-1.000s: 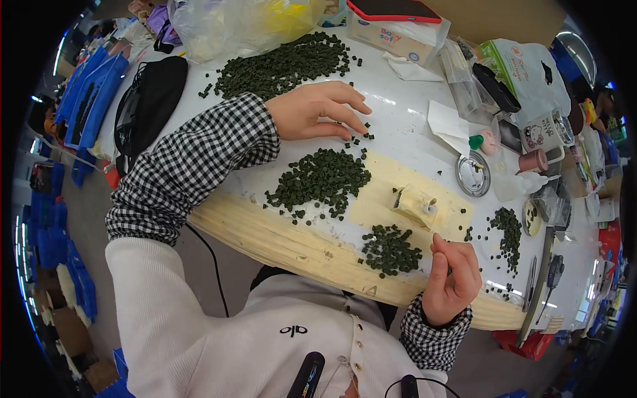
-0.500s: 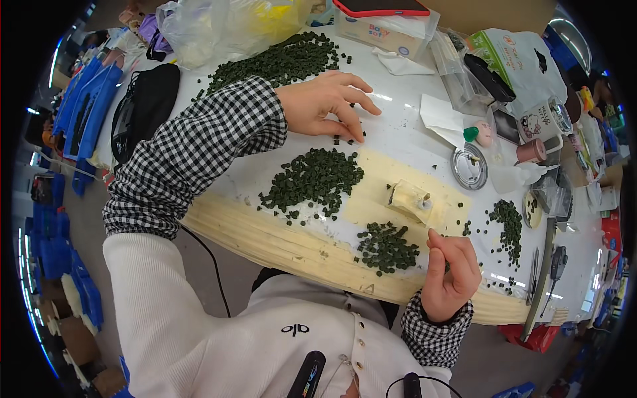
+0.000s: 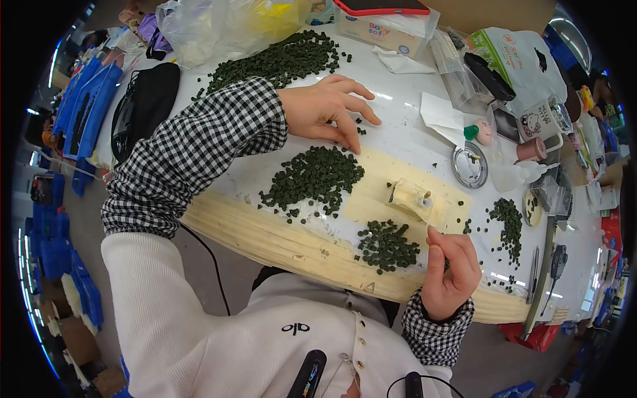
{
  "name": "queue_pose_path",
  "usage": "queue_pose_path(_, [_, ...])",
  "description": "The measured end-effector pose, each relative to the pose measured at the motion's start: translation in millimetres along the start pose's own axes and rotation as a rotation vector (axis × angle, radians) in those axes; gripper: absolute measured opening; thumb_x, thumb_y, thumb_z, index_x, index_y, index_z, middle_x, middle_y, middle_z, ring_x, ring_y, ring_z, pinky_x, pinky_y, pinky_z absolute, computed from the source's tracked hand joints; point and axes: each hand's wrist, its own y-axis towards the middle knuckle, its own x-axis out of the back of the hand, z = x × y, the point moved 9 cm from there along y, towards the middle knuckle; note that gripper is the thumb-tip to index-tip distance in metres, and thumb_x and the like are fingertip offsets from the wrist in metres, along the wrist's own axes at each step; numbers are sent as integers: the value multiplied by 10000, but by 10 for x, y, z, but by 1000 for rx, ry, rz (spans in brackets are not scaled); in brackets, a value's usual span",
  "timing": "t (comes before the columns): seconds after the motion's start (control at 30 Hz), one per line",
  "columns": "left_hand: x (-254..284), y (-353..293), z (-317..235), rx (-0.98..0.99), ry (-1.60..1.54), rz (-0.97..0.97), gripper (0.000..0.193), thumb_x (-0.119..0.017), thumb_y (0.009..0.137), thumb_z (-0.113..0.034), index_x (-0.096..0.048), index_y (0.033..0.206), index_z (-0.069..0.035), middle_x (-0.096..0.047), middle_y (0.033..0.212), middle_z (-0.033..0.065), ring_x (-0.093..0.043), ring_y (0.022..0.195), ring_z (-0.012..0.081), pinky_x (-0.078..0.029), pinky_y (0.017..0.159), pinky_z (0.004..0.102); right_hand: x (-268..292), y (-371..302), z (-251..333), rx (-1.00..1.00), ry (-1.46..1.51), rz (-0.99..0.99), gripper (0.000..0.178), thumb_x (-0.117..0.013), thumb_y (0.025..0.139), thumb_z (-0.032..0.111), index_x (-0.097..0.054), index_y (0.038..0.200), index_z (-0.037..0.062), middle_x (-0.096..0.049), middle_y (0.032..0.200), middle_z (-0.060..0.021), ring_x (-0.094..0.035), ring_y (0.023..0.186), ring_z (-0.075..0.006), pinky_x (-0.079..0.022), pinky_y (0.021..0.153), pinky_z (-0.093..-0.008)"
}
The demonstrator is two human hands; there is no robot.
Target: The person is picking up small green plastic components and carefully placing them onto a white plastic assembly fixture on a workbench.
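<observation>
My left hand (image 3: 326,111) hovers palm-down above the white table, fingers spread and apart, its fingertips just beyond a heap of small dark green pieces (image 3: 314,180). A few loose pieces lie by its fingers; none shows in its grip. My right hand (image 3: 452,275) is closed in a pinch, thumb against forefinger. Whatever lies between those fingertips, if anything, is too small to make out. Left of this hand is a smaller heap of the same pieces (image 3: 387,247). Just beyond it, a small cream-coloured block with a short peg (image 3: 413,198) stands on a yellowish sheet (image 3: 371,176).
A large green heap (image 3: 282,61) and clear plastic bags (image 3: 219,30) lie at the back left. To the right are a round metal dish (image 3: 470,166), another green pile (image 3: 508,225), tweezers (image 3: 533,275) and a screwdriver (image 3: 556,272). The wooden table edge (image 3: 265,232) runs before me.
My left hand has shifted slightly, its lower fingertips coming closer to the heap, and loose pieces beside its fingers show more plainly. My right hand keeps its pinch in nearly the same place.
</observation>
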Motion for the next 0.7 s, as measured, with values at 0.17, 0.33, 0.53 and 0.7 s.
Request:
queue_pose_path(0.17, [13, -89, 91, 55, 11, -27, 156, -680, 830, -205, -755, 964, -234, -537, 1326, 1, -316, 1334, 301, -221, 1099, 491, 1, 1, 5, 4, -2, -1, 202, -666, 786, -42, -698, 985, -29, -613, 782, -104, -570, 681, -201, -460, 630, -272])
queue_pose_path(0.33, [105, -267, 278, 103, 146, -85, 172, -655, 858, -158, -739, 999, -209, -547, 1308, 0, -341, 1324, 285, -231, 1103, 483, 6, 8, 17, 7, -2, 0, 210, -671, 779, -43, -699, 987, -28, -612, 782, -103, -568, 682, -201, -459, 630, -271])
queue_pose_path(0.53, [415, -520, 530, 226, -43, -384, 243, -563, 905, -35, -652, 1123, -95, -581, 1247, 56, -464, 1234, 274, -396, 1028, 391, 3, -1, 6, 5, -4, 2, 214, -674, 775, -44, -699, 987, -28, -612, 782, -104, -568, 683, -203, -460, 631, -273])
queue_pose_path(0.7, [390, -446, 274, 137, 151, -370, 271, -546, 913, -39, -613, 1172, -75, -558, 1285, 100, -479, 1238, 286, -420, 1017, 401, -2, 7, -4, 4, -3, -2, 212, -673, 772, -47, -700, 981, -27, -615, 782, -106, -571, 681, -205, -461, 633, -275])
